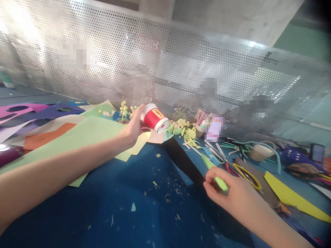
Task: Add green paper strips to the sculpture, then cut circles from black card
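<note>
My left hand (134, 127) is wrapped round a red and white paper cup (156, 119) with a yellow label, tilted on its side above the table. A long black strip (181, 158) runs from below the cup toward my right hand (227, 189). The thumb and forefinger of my right hand are pinched together at the strip's edge. A light green piece (221, 184) shows in the gap between these fingers; whether it is held or lies behind them I cannot tell. Blur softens the right hand.
Green sheets (85, 137) and coloured felt or paper lie left. Small yellow-green figures (181, 127) line the perforated metal screen (108, 58). Scissors with yellow handles (247, 175), a phone (215, 127) and a yellow piece (292, 196) are right. Scraps dot the blue table (124, 213).
</note>
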A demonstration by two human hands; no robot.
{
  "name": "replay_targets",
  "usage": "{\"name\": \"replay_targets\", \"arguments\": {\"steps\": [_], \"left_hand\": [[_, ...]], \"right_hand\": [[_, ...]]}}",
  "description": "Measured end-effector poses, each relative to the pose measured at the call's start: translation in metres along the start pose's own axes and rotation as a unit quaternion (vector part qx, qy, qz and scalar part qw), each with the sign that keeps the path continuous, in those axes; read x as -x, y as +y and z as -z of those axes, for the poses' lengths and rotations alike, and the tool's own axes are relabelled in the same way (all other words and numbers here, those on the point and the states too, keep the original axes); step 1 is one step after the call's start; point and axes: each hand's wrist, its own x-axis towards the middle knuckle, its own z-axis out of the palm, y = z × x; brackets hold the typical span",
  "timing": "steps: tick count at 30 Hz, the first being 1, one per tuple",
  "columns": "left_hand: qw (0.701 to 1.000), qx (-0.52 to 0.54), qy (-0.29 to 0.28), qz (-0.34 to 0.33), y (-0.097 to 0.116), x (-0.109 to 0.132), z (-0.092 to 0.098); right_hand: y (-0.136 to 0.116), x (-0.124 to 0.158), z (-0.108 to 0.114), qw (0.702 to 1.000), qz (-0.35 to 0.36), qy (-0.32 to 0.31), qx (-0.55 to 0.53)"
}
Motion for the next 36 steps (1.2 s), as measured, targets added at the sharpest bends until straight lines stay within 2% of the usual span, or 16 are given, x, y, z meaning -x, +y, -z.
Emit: {"name": "replay_targets", "arguments": {"steps": [2,4,7,9,11,13,16,19,21,22,24,26,28,30,33,36], "left_hand": [[1.0,0.009,0.022,-0.01,0.005,-0.005,0.003],[0.999,0.022,0.041,-0.019,0.013,-0.009,0.006],[0.996,0.037,0.073,-0.039,0.025,-0.016,0.012],[0.992,0.037,0.1,-0.066,0.032,-0.02,0.017],[0.987,0.03,0.119,-0.102,0.037,-0.023,0.02],[0.982,0.019,0.123,-0.143,0.039,-0.025,0.022],[0.974,-0.001,0.116,-0.193,0.04,-0.024,0.02],[0.969,-0.019,0.098,-0.224,0.039,-0.016,0.013],[0.967,-0.033,0.087,-0.238,0.039,-0.007,0.005],[0.967,-0.044,0.08,-0.239,0.039,-0.002,0.001],[0.969,-0.088,0.04,-0.228,0.037,0.01,-0.007],[0.963,-0.171,-0.041,-0.206,0.035,0.022,-0.013],[0.94,-0.264,-0.123,-0.18,0.029,0.033,-0.017],[0.907,-0.349,-0.176,-0.155,0.021,0.04,-0.021],[0.869,-0.423,-0.225,-0.123,0.005,0.044,-0.026],[0.833,-0.475,-0.265,-0.096,-0.007,0.041,-0.035]], "right_hand": [[0.002,-0.001,0.005,0.989,-0.003,0.137,0.046],[0.001,-0.001,0.012,0.959,0.028,0.261,0.106],[-0.007,-0.002,0.02,0.9,0.108,0.367,0.207],[-0.016,-0.007,0.017,0.876,0.178,0.378,0.242],[-0.025,-0.015,0.003,0.869,0.266,0.347,0.231],[-0.035,-0.027,-0.022,0.877,0.341,0.273,0.2],[-0.046,-0.042,-0.063,0.888,0.381,0.187,0.175],[-0.049,-0.049,-0.082,0.936,0.333,0.102,0.048],[-0.044,-0.05,-0.077,0.966,0.236,0.063,-0.08],[-0.038,-0.051,-0.072,0.972,0.174,0.057,-0.147],[-0.022,-0.056,-0.059,0.954,0.06,0.072,-0.284],[-0.003,-0.063,-0.049,0.907,-0.016,0.137,-0.397],[0.015,-0.069,-0.043,0.868,-0.07,0.196,-0.45],[0.028,-0.073,-0.042,0.848,-0.109,0.235,-0.463],[0.036,-0.074,-0.042,0.848,-0.128,0.25,-0.45],[0.032,-0.073,-0.04,0.856,-0.117,0.272,-0.424]]}}
